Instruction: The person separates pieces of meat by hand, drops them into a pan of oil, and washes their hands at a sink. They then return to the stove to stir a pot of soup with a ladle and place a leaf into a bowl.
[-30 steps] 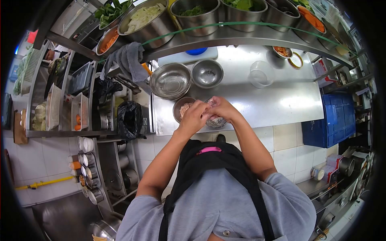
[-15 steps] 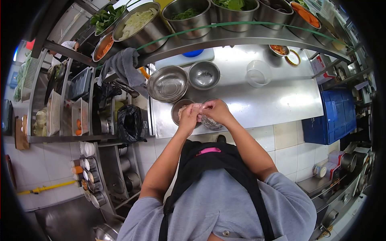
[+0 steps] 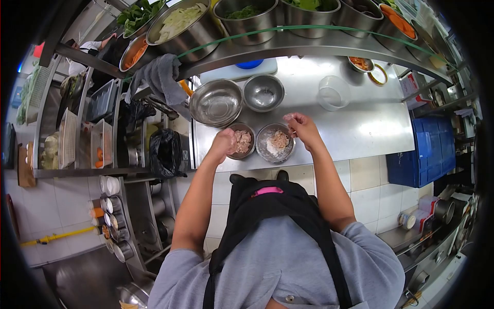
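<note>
Your left hand (image 3: pixel 222 144) is at the near-left side of the meat bowl (image 3: pixel 240 156), its fingers reaching over the rim beside the raw meat (image 3: pixel 242 140); whether they grip anything, you cannot tell from this view. Your right hand (image 3: pixel 303 130) is raised just beyond the right edge of the flour bowl (image 3: pixel 264 138), well apart from the left, its fingertips bunched together and coated in something pale. You cannot tell whether a scrap is pinched between them.

The flour bowl sits between your two hands, just right of the meat bowl; in it, white powder (image 3: pixel 274 150) lies to the left and nearer you, with a clump of meat (image 3: pixel 280 139) on the side toward your right hand. Both bowls stand near your edge of the steel table (image 3: pixel 360 126).

Ahead of your left hand is a wide metal bowl (image 3: pixel 216 102), with a smaller metal bowl (image 3: pixel 264 93) just to its right. Ahead and to the right of your right hand stands a clear plastic tub (image 3: pixel 333 93); farther out that way is a small bowl of orange strips (image 3: pixel 361 64), beside a round lid (image 3: pixel 378 74).
</note>
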A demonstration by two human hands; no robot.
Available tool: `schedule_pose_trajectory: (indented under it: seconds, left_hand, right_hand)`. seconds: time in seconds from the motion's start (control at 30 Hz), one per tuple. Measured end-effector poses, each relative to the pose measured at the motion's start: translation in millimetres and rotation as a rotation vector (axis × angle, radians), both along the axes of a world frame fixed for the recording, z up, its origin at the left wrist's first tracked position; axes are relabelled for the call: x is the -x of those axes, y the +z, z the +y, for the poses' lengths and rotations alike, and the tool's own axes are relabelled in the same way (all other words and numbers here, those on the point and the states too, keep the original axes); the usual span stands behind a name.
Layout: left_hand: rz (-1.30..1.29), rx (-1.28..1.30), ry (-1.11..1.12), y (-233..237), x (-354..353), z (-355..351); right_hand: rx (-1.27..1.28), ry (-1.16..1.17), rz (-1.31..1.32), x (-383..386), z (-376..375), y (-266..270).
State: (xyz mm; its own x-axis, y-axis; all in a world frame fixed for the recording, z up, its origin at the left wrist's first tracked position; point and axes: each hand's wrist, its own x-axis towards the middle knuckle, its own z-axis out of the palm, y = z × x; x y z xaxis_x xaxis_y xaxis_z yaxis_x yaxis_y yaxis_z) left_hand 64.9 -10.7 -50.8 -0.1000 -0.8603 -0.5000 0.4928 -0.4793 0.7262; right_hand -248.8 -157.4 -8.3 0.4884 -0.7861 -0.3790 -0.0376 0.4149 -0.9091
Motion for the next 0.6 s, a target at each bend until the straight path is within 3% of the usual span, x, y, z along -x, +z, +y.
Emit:
schedule_pose_trajectory:
  seconds: [0.03, 0.1, 0.17, 0.23, 0.43, 0.6]
  left_hand:
    - [0.001, -0.001, 0.002, 8, 13, -3]
    - [-1.440, 0.178, -0.165, 17, 45, -14]
    - [-1.426, 0.236, -0.185, 22, 50, -16]
    - [-1.610, 0.426, -0.289, 27, 53, -19]
    - [-1.660, 0.219, -0.251, 24, 51, -19]
    - [-1.627, 0.289, -0.247, 14, 42, -23]
  right_hand:
    - [-0.003, -0.010, -0.013, 1, 0, 0]
    - [-0.005, -0.019, -0.027, 2, 0, 0]
    - [-0.008, -0.023, -0.004, 3, -1, 1]
    - [-0.009, -0.039, 0.005, 5, 2, 0]
    - [-0.018, -0.045, 0.029, 15, 6, -13]
    - [-0.033, -0.060, 0.038, 19, 7, -21]
